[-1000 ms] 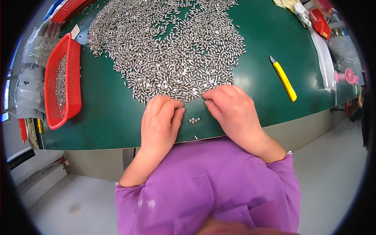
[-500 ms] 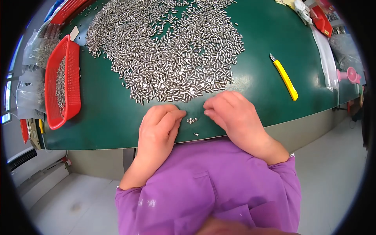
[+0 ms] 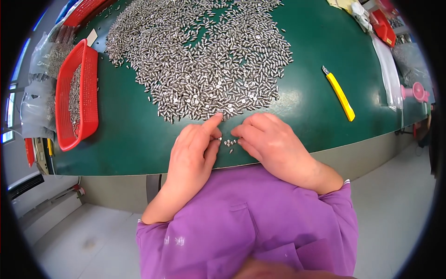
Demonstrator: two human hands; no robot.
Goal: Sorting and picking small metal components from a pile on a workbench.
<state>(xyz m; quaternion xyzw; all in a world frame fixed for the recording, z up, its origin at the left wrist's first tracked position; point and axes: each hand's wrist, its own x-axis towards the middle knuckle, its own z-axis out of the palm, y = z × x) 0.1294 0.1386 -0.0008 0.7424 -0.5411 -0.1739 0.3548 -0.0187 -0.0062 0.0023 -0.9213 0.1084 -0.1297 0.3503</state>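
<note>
A few small shiny metal parts [image 3: 228, 143] stand in a tight group on the table between my hands, with one lying loose [image 3: 231, 151] just nearer to me. My left hand [image 3: 194, 148] is at the group's left, its index finger stretched toward the heap. Its thumb and another finger pinch a small metal part [image 3: 220, 138]. On the other side, my right hand [image 3: 274, 142] has thumb and fingers drawn together at the group's right end. What lies between those fingertips is too small to make out. Beyond both hands spreads a large heap of bullet-shaped metal pieces [image 3: 204, 60], some showing pale round ends.
The green table [image 3: 311, 107] has its near edge at my body. At left stands a red plastic basket [image 3: 90, 102] holding more metal pieces, near clear bags [image 3: 39, 109]. A yellow box cutter [image 3: 340, 95] lies at right, short of a pink object [image 3: 415, 92].
My left hand has moved up and right, and its index finger has stretched out. My right hand has come left to the group. The loose part now lies closer to the group.
</note>
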